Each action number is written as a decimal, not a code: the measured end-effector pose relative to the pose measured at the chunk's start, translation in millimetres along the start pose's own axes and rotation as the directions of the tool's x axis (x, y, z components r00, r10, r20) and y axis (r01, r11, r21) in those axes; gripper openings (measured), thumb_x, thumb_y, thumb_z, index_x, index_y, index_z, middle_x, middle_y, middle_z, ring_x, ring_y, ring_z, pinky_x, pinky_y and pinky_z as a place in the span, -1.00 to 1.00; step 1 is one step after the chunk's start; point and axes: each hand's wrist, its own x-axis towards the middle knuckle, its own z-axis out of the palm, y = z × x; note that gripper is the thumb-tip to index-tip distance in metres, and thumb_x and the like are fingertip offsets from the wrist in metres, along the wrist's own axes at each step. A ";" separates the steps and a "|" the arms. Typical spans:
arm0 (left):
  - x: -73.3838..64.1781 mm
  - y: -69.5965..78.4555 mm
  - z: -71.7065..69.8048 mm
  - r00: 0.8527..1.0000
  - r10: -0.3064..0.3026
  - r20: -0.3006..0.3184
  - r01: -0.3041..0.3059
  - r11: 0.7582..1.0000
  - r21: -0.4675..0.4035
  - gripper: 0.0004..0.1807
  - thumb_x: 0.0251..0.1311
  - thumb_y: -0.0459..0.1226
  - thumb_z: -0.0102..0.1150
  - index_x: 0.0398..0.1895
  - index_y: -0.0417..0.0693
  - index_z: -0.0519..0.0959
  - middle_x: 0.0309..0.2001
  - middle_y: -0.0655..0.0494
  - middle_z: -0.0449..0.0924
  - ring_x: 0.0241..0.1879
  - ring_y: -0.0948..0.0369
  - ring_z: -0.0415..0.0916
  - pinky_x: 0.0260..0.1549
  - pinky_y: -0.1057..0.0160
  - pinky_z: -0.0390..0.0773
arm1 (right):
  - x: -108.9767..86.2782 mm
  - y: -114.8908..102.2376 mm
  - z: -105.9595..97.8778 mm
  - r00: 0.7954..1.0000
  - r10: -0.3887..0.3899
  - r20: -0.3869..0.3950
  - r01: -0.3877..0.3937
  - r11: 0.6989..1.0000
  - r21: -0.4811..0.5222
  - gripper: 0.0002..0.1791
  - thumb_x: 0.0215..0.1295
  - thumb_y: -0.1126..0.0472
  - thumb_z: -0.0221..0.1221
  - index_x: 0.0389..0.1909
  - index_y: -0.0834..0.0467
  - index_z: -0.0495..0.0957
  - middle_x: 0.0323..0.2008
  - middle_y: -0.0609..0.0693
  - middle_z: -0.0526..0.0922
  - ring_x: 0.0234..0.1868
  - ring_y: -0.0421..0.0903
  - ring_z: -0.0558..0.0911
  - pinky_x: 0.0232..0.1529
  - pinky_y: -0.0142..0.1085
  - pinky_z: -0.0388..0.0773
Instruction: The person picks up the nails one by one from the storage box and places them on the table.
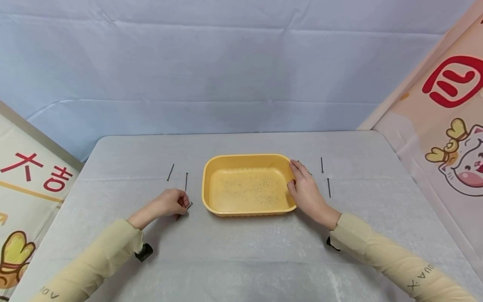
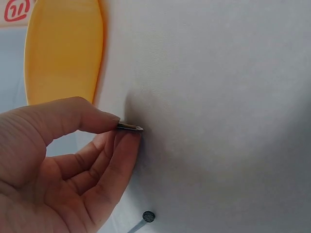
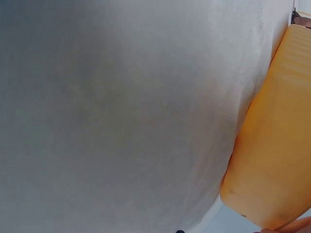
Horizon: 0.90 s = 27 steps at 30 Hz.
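Observation:
My left hand [image 1: 172, 203] pinches a dark nail [image 2: 129, 127] between thumb and fingers, just left of a yellow plastic basin [image 1: 245, 213]. In the left wrist view the nail's pointed tip pokes out past the fingertips, close over the table. My right hand [image 1: 308, 193] grips the basin's right rim, with the thumb at its inner side. Only bits of those fingers [image 3: 295, 226] show at the bottom corner of the right wrist view. Near the left hand lie two more nails, one upright in view [image 1: 186, 181] and one slanted [image 1: 170, 172].
To the right of the basin two nails lie on the grey cloth, a farther one [image 1: 322, 165] and a nearer one [image 1: 329, 188]. Another nail [image 1: 310, 173] is partly hidden behind the right hand. Printed panels [image 1: 445, 126] stand at both sides of the table, with a pale blue cloth behind.

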 end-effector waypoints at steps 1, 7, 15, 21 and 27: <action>0.1 0.4 -0.1 1.000 0.005 -0.001 -0.005 1.000 0.008 -0.91 -0.12 -0.45 0.19 -0.52 -0.19 0.48 -0.60 0.13 0.46 -0.69 0.29 0.37 -0.64 0.36 0.40 | 0.0 0.0 0.0 1.000 0.001 0.000 -0.001 1.000 0.000 -0.48 0.12 0.49 -0.01 0.15 0.55 0.25 0.18 0.36 0.27 0.17 0.21 0.33 -0.12 -0.08 0.47; -0.5 3.0 1.0 1.000 0.004 -0.007 -0.003 0.999 0.046 -0.89 -0.14 -0.46 0.21 -0.52 -0.19 0.48 -0.62 0.12 0.44 -0.70 0.29 0.35 -0.65 0.35 0.39 | 0.0 -0.1 -0.1 1.000 0.014 0.010 -0.014 1.000 0.000 -0.48 0.13 0.49 -0.02 0.16 0.55 0.24 0.20 0.34 0.26 0.16 0.19 0.34 -0.18 -0.12 0.46; 0.5 4.5 1.8 1.000 0.000 -0.016 0.001 0.998 0.060 -0.88 -0.16 -0.48 0.21 -0.54 -0.18 0.48 -0.63 0.14 0.45 -0.70 0.29 0.35 -0.65 0.37 0.39 | -0.3 0.7 -1.1 0.999 0.029 0.023 -0.029 1.000 0.010 -0.48 0.16 0.46 -0.01 0.17 0.54 0.23 0.21 0.33 0.24 0.17 0.18 0.33 -0.09 -0.08 0.46; 0.6 5.1 1.0 1.000 0.017 -0.008 -0.016 0.996 0.085 -0.88 -0.16 -0.48 0.22 -0.54 -0.17 0.49 -0.62 0.14 0.44 -0.66 0.29 0.34 -0.63 0.36 0.38 | 0.5 0.7 -5.4 0.997 0.052 0.062 -0.054 0.998 0.042 -0.49 0.22 0.37 -0.01 0.18 0.52 0.23 0.22 0.32 0.23 0.21 0.20 0.29 0.07 0.02 0.37; 1.7 5.9 -9.0 1.000 0.022 0.022 -0.024 0.994 0.106 -0.92 -0.10 -0.41 0.23 -0.51 -0.16 0.52 -0.55 0.13 0.48 -0.57 0.26 0.36 -0.57 0.34 0.40 | 4.0 3.6 -13.3 0.996 0.038 0.076 -0.046 0.994 0.097 -0.52 0.27 0.29 -0.03 0.13 0.52 0.29 0.20 0.34 0.26 0.20 0.22 0.29 0.12 0.07 0.30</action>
